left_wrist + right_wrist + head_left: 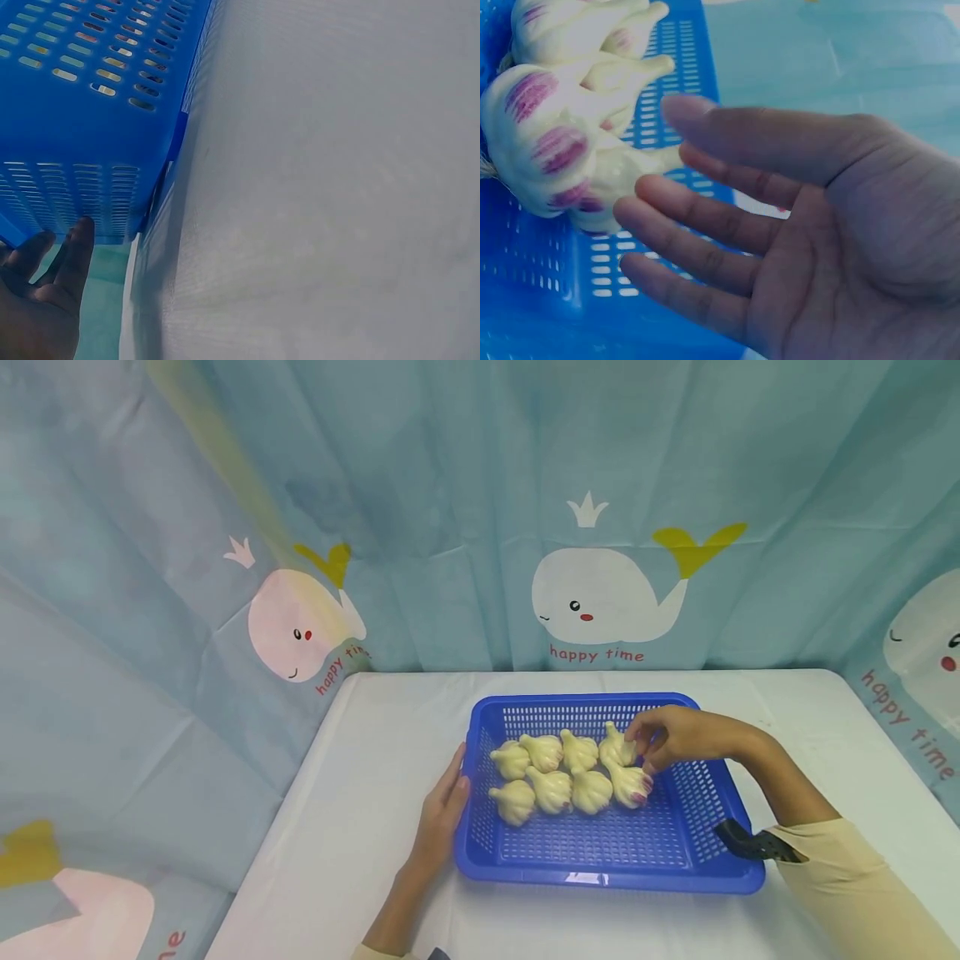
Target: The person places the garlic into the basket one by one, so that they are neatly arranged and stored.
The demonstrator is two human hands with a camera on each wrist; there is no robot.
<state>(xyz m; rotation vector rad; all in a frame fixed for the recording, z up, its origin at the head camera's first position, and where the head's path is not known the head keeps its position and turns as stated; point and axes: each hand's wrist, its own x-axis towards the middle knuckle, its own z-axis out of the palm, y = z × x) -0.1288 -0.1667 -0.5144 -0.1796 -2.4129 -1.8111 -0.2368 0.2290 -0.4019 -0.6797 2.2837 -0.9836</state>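
Note:
Several pale garlic bulbs (590,791) lie in two rows inside a blue perforated plastic basket (592,880). My left hand (438,822) is at the basket's left side, and in the left wrist view its extended fingers (81,259) touch the outside wall. Over the basket's right part, my right hand (678,735) is beside the rightmost bulbs. In the right wrist view, its fingers (705,255) are spread and slightly bent, with nothing held between them and the thumb. The closest garlic bulb (536,142) has purple-pink patches. Part of the back right bulb (613,748) is hidden by the right hand in the head view.
The basket stands on a table with a white cloth (375,760). Behind the table hangs a blue-green curtain (450,527) printed with whales. A black strap (757,843) on the right sleeve overlaps the basket's right rim.

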